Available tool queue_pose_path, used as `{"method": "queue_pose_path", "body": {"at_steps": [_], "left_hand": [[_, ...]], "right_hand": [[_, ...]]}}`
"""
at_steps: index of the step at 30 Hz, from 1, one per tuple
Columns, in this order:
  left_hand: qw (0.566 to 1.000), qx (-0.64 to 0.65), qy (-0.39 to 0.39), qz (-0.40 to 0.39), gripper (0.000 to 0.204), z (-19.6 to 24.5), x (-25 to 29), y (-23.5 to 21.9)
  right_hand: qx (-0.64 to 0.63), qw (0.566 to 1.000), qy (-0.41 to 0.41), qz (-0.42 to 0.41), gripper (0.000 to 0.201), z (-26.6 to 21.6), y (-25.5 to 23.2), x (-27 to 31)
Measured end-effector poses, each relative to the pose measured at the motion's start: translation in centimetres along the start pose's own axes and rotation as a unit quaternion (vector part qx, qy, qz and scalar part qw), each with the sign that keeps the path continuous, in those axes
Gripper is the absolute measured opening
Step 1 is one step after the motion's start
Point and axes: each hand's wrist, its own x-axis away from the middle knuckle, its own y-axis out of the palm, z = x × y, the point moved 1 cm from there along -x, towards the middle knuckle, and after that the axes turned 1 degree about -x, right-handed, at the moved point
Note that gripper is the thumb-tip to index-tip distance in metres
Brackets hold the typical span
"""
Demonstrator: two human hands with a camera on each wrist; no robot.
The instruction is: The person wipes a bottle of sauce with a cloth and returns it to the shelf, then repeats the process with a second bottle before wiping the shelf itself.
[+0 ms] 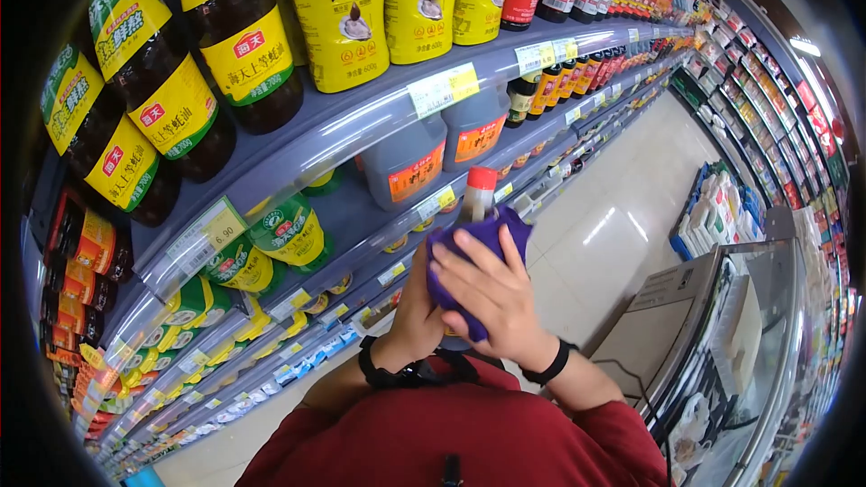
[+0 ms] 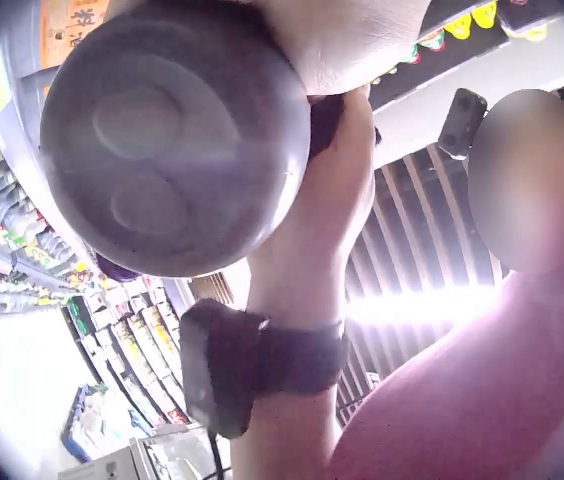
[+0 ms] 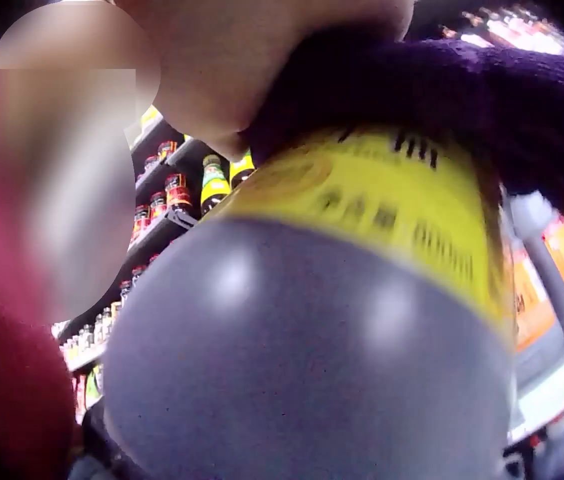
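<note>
A bottle with a red cap [image 1: 482, 179] is held up in front of the chest, a purple cloth [image 1: 448, 242] wrapped round its middle. The left hand [image 1: 414, 305] grips its left side. Across the cloth lies the right hand [image 1: 492, 293], fingers spread and bent slightly round the bottle. The left wrist view shows the round grey bottle base [image 2: 175, 140] from below. In the right wrist view, a yellow label [image 3: 392, 215] circles the dark lower bottle, with purple cloth [image 3: 442, 95] above it.
Shelves [image 1: 361, 72] of sauce bottles run along the left, including yellow bottles [image 1: 338, 18] and large grey jugs [image 1: 406, 167]. At right stand a cardboard box [image 1: 645, 302] and a glass-sided case [image 1: 767, 307]. Tiled floor [image 1: 622, 198] lies between the shelf rows.
</note>
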Motion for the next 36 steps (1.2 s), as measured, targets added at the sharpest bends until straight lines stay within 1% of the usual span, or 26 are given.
{"method": "queue_pose_path", "body": {"at_steps": [2, 4, 5, 6, 8, 11, 12, 13, 14, 16, 17, 18, 19, 20, 21, 22, 24, 25, 26, 28, 30, 31, 32, 34, 35, 36], "left_hand": [[0.999, 0.035, 0.0, 0.007, 0.071, 0.0, 0.3, 0.3], [0.994, 0.066, -0.085, -0.016, 0.069, 0.7, 0.6, 0.7], [0.994, 0.088, -0.058, -0.004, 0.07, 0.0, 0.9, 1.0], [0.984, 0.148, -0.099, 0.01, 0.07, 0.2, 1.1, 1.4], [0.979, 0.176, -0.1, 0.011, 0.069, -0.4, 1.5, 1.3], [0.964, 0.249, -0.084, -0.034, 0.07, 0.4, 0.7, 0.5], [0.964, 0.25, -0.084, -0.036, 0.07, 0.8, 0.6, 0.3], [0.949, 0.288, -0.111, -0.063, 0.071, 1.0, 0.5, 0.0], [0.932, 0.323, -0.138, -0.09, 0.073, 1.1, 0.4, -0.2], [0.924, 0.336, -0.155, -0.098, 0.074, 0.6, 0.8, -0.3], [0.922, 0.34, -0.155, -0.099, 0.074, 0.5, 0.8, -0.3], [0.92, 0.345, -0.156, -0.1, 0.075, 0.4, 0.9, -0.4], [0.92, 0.345, -0.156, -0.102, 0.075, 0.3, 1.0, -0.5], [0.92, 0.345, -0.147, -0.117, 0.075, 0.2, 1.1, -0.5], [0.919, 0.346, -0.139, -0.131, 0.075, 0.1, 1.1, -0.6], [0.919, 0.346, -0.14, -0.128, 0.075, -0.1, 1.2, -0.5], [0.905, 0.364, -0.168, -0.144, 0.075, -0.6, 2.0, -0.7], [0.895, 0.375, -0.189, -0.15, 0.076, -0.5, 1.8, -0.8], [0.899, 0.371, -0.177, -0.154, 0.075, 0.0, 1.5, -0.9], [0.89, 0.387, -0.167, -0.175, 0.074, 0.0, 1.5, -1.0], [0.896, 0.379, -0.157, -0.171, 0.073, 0.3, 1.2, -1.2], [0.883, 0.397, -0.167, -0.189, 0.073, 0.3, 1.2, -1.2], [0.867, 0.415, -0.178, -0.21, 0.073, 0.3, 1.2, -1.2], [0.858, 0.428, -0.18, -0.221, 0.073, -0.1, 1.4, -1.2], [0.855, 0.435, -0.18, -0.217, 0.073, -0.2, 1.5, -1.2], [0.852, 0.443, -0.181, -0.214, 0.074, -0.3, 1.6, -1.1]], "right_hand": [[0.034, 0.999, -0.013, 0.002, 0.036, 0.6, -1.0, -2.0], [0.059, 0.997, -0.012, 0.04, 0.028, 1.9, -1.2, -3.4], [0.044, 0.998, -0.004, 0.055, 0.026, 2.6, -1.3, -3.9], [0.028, 0.997, 0.005, 0.071, 0.023, 3.2, -1.4, -4.2], [-0.015, 0.998, 0.01, 0.061, 0.019, 3.6, -1.7, -4.1], [-0.01, 0.996, 0.008, 0.085, 0.016, 3.9, -2.6, -3.8], [-0.011, 0.997, 0.045, 0.061, 0.016, 4.1, -2.9, -4.0], [-0.014, 0.996, 0.081, 0.036, 0.016, 4.3, -3.2, -4.1], [-0.014, 0.996, 0.082, 0.035, 0.016, 4.6, -3.5, -4.2], [-0.068, 0.99, 0.116, -0.031, 0.016, 5.2, -3.8, -4.6], [-0.114, 0.986, 0.116, -0.03, 0.02, 5.7, -4.0, -4.4], [-0.114, 0.986, 0.117, -0.027, 0.02, 6.2, -3.8, -4.0], [-0.237, 0.961, 0.14, 0.018, 0.022, 6.9, -3.4, -3.4], [-0.355, 0.919, 0.16, 0.061, 0.025, 7.8, -3.0, -2.8], [-0.504, 0.811, 0.281, 0.098, 0.03, 8.0, -2.5, -1.7], [-0.605, 0.74, 0.287, 0.065, 0.034, 8.4, -2.9, -1.1], [-0.641, 0.706, 0.28, 0.116, 0.037, 8.7, -1.6, -0.5], [-0.637, 0.706, 0.291, 0.107, 0.038, 8.8, -1.3, -0.5], [-0.647, 0.699, 0.294, 0.082, 0.039, 8.6, -1.8, -0.4], [-0.714, 0.651, 0.258, 0.019, 0.041, 9.4, -2.1, -0.4], [-0.753, 0.585, 0.299, 0.031, 0.044, 10.1, -1.5, 0.6], [-0.761, 0.545, 0.347, 0.063, 0.049, 10.4, -1.0, 1.2], [-0.763, 0.542, 0.347, 0.058, 0.049, 10.7, -0.9, 1.6], [-0.796, 0.453, 0.4, 0.044, 0.052, 10.6, -0.9, 1.8], [-0.815, 0.428, 0.391, 0.023, 0.055, 11.1, -0.6, 2.2], [-0.815, 0.425, 0.393, 0.022, 0.055, 11.2, -0.3, 2.5]]}}
